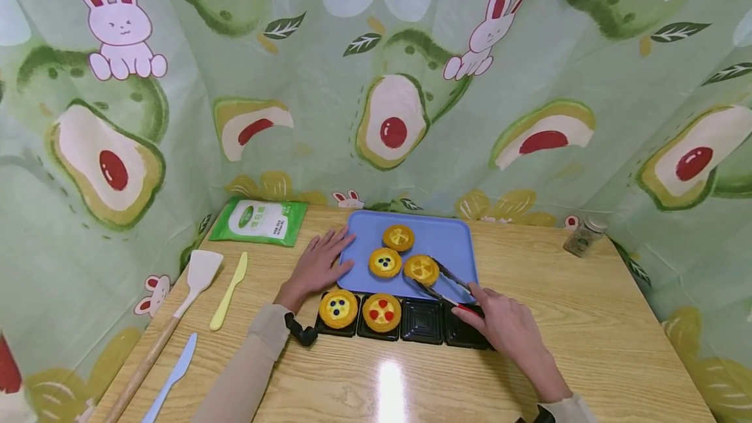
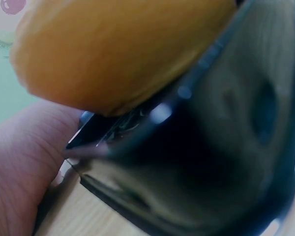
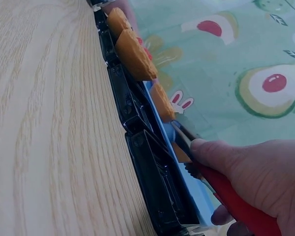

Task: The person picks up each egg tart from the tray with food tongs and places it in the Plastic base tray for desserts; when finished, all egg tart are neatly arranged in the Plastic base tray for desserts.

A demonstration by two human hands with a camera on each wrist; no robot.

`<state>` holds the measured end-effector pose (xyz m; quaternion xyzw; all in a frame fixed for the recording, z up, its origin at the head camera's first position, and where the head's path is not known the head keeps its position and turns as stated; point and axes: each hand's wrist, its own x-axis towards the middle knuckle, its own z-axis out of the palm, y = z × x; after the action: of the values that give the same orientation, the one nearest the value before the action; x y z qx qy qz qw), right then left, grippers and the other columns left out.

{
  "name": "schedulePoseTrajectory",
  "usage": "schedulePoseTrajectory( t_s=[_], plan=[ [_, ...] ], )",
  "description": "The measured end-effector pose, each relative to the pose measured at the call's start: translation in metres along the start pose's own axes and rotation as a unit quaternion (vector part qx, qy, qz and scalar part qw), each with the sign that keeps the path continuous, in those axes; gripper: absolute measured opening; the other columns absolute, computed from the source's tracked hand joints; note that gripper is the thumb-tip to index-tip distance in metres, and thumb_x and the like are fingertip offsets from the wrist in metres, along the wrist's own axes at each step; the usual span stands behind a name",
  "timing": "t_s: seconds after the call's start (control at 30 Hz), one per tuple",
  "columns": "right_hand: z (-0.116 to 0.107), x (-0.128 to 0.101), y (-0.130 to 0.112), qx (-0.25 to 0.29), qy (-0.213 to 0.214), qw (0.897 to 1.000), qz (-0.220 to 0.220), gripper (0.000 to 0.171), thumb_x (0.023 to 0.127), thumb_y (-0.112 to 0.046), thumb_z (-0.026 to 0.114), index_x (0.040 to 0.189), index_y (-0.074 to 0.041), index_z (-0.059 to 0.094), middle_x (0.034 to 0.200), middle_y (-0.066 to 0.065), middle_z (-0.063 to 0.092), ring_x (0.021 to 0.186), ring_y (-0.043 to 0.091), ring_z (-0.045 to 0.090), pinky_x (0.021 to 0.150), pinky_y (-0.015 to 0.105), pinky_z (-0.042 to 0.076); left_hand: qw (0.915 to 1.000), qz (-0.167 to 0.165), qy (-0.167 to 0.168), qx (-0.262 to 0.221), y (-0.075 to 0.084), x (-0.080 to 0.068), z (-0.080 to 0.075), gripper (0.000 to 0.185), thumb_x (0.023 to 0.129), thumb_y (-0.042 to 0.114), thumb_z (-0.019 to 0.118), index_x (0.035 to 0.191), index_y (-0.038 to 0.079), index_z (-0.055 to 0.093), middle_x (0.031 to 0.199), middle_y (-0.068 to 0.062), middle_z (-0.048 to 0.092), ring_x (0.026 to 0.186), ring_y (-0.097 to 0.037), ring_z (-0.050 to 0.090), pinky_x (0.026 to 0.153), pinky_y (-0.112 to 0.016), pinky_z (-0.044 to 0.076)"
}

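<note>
My right hand (image 1: 511,322) holds red-handled tongs (image 1: 451,274). Their dark tips straddle an egg tart (image 1: 421,269) topped with yellowish wedges, on a blue tray (image 1: 449,234). Beside it on the tray are a tart with dark blue dots (image 1: 385,263) and another yellow-topped tart (image 1: 398,238). My left hand (image 1: 320,260) rests at the tray's left edge, fingers spread. In front lies a row of black square cups (image 1: 422,322). A blue-dotted tart (image 1: 338,309) and a red-dotted tart (image 1: 382,313) sit in the two left cups. The left wrist view shows a tart's side (image 2: 113,59) close up.
On the left lie a white spatula (image 1: 202,271) with a wooden handle, a yellow knife (image 1: 229,291) and a blue knife (image 1: 176,371). A green-and-white packet (image 1: 258,220) is at the back left, a small jar (image 1: 585,237) at the back right. Patterned cloth (image 1: 317,96) hangs behind.
</note>
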<state>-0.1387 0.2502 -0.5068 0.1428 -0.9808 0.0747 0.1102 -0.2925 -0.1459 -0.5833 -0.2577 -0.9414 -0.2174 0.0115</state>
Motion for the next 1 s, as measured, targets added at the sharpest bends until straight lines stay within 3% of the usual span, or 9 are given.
schedulePoseTrajectory(
  t_s=[0.2, 0.43, 0.77, 1.0],
  plan=[
    [-0.0008, 0.0008, 0.0016, -0.005, 0.002, 1.000, 0.005, 0.055, 0.090, -0.054, 0.078, 0.119, -0.008, 0.068, 0.077, 0.004, 0.064, 0.047, 0.014, 0.045, 0.038, 0.030, 0.032, 1.0000, 0.002, -0.001, -0.002, 0.0013, 0.0003, -0.0020, 0.070, 0.106, 0.057, 0.046, 0.167, 0.027, 0.029, 0.175, 0.005, 0.017, 0.162, -0.029, 0.012, 0.128, -0.056, 0.009],
    [0.0013, 0.0015, 0.0040, -0.009, 0.009, 1.000, 0.005, 0.054, 0.088, -0.055, 0.079, 0.113, -0.009, 0.067, 0.069, -0.001, 0.053, 0.046, 0.013, 0.041, 0.038, 0.030, 0.031, 1.0000, 0.005, 0.004, -0.006, 0.0031, -0.0008, -0.0045, 0.069, 0.106, 0.054, 0.049, 0.167, 0.025, 0.031, 0.174, 0.003, 0.019, 0.161, -0.031, 0.014, 0.127, -0.058, 0.010],
    [0.0038, 0.0015, 0.0089, -0.008, 0.018, 1.000, -0.008, 0.054, 0.090, -0.052, 0.078, 0.121, -0.008, 0.069, 0.084, 0.007, 0.070, 0.049, 0.018, 0.054, 0.038, 0.032, 0.035, 1.0000, 0.003, 0.002, -0.005, 0.0039, -0.0011, -0.0045, 0.069, 0.106, 0.054, 0.049, 0.167, 0.026, 0.031, 0.174, 0.002, 0.020, 0.161, -0.031, 0.015, 0.127, -0.058, 0.010],
    [0.0007, 0.0002, 0.0096, -0.009, 0.007, 1.000, -0.004, 0.057, 0.091, -0.053, 0.076, 0.125, -0.008, 0.071, 0.087, 0.007, 0.072, 0.052, 0.018, 0.056, 0.038, 0.031, 0.034, 1.0000, 0.002, 0.001, -0.005, 0.0042, -0.0018, -0.0044, 0.069, 0.106, 0.054, 0.049, 0.166, 0.026, 0.031, 0.174, 0.003, 0.020, 0.161, -0.031, 0.015, 0.127, -0.058, 0.010]
  ],
)
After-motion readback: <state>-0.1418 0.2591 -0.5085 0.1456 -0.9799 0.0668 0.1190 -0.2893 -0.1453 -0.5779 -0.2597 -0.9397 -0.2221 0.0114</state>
